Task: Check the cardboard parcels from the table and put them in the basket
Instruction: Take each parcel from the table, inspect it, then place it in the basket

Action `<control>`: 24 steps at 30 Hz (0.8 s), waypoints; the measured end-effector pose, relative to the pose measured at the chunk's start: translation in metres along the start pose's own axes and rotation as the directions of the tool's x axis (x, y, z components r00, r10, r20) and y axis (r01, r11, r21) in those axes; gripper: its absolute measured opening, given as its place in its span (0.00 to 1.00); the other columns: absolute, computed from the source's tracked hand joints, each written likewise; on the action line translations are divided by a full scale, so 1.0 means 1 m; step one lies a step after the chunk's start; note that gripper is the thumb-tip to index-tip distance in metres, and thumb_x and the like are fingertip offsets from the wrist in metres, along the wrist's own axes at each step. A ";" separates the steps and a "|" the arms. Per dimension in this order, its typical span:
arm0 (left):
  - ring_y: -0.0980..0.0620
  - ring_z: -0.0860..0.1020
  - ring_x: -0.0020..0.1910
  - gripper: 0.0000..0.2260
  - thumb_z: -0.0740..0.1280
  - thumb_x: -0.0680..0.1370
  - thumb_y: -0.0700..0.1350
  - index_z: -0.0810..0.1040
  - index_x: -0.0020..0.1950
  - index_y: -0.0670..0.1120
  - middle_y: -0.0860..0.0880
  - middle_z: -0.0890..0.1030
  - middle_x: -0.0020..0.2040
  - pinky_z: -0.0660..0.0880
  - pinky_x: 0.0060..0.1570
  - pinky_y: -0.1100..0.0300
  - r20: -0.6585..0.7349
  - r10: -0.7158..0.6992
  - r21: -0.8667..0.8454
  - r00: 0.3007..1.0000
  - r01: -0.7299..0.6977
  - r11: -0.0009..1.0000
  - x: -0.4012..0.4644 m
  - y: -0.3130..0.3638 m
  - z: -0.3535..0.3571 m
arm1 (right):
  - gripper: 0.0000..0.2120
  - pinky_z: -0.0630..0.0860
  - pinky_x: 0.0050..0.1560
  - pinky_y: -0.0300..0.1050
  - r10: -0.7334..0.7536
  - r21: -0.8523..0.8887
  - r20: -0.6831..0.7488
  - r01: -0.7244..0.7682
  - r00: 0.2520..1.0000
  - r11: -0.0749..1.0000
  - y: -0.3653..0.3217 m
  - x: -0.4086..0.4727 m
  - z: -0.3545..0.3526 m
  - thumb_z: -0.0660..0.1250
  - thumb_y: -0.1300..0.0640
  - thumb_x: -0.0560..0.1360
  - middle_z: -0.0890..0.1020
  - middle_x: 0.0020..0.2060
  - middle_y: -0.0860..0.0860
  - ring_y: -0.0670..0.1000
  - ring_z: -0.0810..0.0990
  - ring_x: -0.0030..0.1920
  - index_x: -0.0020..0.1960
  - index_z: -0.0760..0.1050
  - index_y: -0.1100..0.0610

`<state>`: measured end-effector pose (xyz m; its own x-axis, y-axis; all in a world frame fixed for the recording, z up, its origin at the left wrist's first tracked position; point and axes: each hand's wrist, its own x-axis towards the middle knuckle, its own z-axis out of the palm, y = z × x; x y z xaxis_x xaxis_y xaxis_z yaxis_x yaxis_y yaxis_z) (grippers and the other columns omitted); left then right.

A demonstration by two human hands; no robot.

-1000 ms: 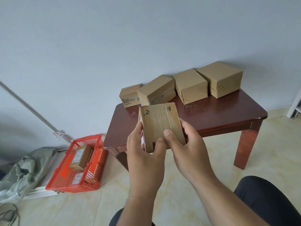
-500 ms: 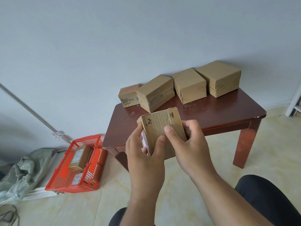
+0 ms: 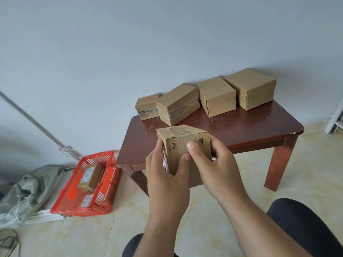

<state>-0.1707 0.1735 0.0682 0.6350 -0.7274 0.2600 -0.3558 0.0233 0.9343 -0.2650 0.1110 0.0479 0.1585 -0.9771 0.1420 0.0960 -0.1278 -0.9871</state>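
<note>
Plain tan cardboard on the held parcel (image 3: 185, 145), black printed marks on its near face, glossy clear tape across the top, a flash of red and white on its left side. Four more tan parcels (image 3: 216, 96) sit on the glossy dark reddish-brown tabletop (image 3: 241, 127). Bright orange-red slatted basket (image 3: 74, 204), a tan parcel with a white label (image 3: 89, 176) inside. Pale blue-grey wall (image 3: 130, 43), cream marbled floor (image 3: 213, 210), grey-green bag (image 3: 24, 191).

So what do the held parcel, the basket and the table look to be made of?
Held parcel: brown corrugated cardboard, matte, with glossy clear tape across its top.
Basket: looks like orange-red moulded plastic, with slatted lattice walls.
Table: dark reddish-brown wood or wood veneer, apparently lacquered; it reflects light and shows pale chips at the edge.
</note>
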 end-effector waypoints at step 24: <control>0.61 0.78 0.63 0.15 0.73 0.77 0.60 0.74 0.61 0.71 0.64 0.77 0.61 0.80 0.61 0.48 -0.049 -0.068 -0.028 0.997 0.066 0.997 0.001 0.005 -0.002 | 0.13 0.77 0.42 0.33 0.048 0.040 0.026 -0.049 0.999 0.998 -0.007 -0.014 0.001 0.68 0.36 0.77 0.82 0.50 0.30 0.34 0.82 0.50 0.55 0.74 0.43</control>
<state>-0.1704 0.1745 0.0741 0.6902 -0.6931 0.2079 -0.2939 -0.0060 0.9558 -0.2671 0.1258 0.0534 0.1884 -0.9773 0.0965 0.1275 -0.0731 -0.9891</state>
